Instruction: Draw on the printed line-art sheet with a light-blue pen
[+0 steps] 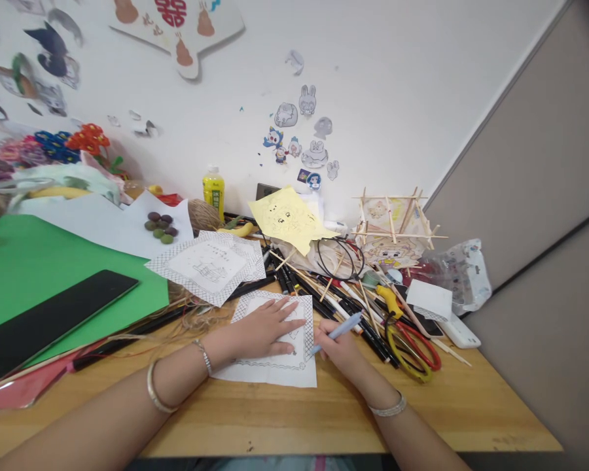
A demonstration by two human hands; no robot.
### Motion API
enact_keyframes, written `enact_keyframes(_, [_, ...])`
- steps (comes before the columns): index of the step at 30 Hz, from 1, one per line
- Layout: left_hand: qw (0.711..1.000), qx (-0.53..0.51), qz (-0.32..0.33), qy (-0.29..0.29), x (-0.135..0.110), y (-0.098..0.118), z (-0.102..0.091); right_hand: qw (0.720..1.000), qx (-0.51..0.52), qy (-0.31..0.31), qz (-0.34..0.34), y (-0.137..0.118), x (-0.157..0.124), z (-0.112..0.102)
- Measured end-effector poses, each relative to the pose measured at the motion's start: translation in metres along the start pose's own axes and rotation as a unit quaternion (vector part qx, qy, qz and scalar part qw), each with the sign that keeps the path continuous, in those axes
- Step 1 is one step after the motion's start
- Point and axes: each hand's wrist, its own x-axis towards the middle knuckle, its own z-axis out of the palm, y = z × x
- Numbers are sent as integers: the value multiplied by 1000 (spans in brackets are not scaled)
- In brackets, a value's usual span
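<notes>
My left hand (262, 330) lies flat with fingers spread on a white printed sheet (294, 369) with a patterned border, on the wooden table (324, 418). My right hand (341, 350) is closed round a light blue pen (338, 331), whose tip rests at the sheet's right edge. Both wrists carry bracelets. More printed sheets (211, 268) lie just behind the left hand.
A heap of black pens and wooden sticks (334, 294) lies behind the right hand, with red-and-yellow scissors (412, 350) to its right. Green paper (39, 268) and a black ruler-like bar (49, 320) fill the left. A stick-frame lantern (395, 229) and yellow paper (287, 219) stand at the back.
</notes>
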Motion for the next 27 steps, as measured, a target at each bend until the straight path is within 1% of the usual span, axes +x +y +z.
enact_keyframes(4, [1000, 1, 3, 5, 0, -1, 1, 999, 28, 2, 18, 1, 0, 0])
enact_keyframes(7, [1000, -7, 7, 16, -1, -1, 2, 1000, 25, 9, 13, -1, -1, 0])
enact_keyframes(9, [1000, -10, 10, 23, -1, -2, 2, 999, 29, 3, 14, -2, -1, -1])
enact_keyframes(13, [1000, -9, 6, 20, 0, -1, 2, 998, 50, 1, 31, -5, -2, -2])
enact_keyframes(18, [1000, -6, 3, 19, 0, -1, 2, 998, 52, 0, 36, -6, -3, -3])
enact_keyframes(23, [1000, 5, -14, 14, -1, 0, 0, 995, 72, 35, 52, -7, -5, 0])
enact_keyframes(27, [1000, 10, -27, 12, -1, 3, 0, 998, 42, 31, 28, -2, -5, 3])
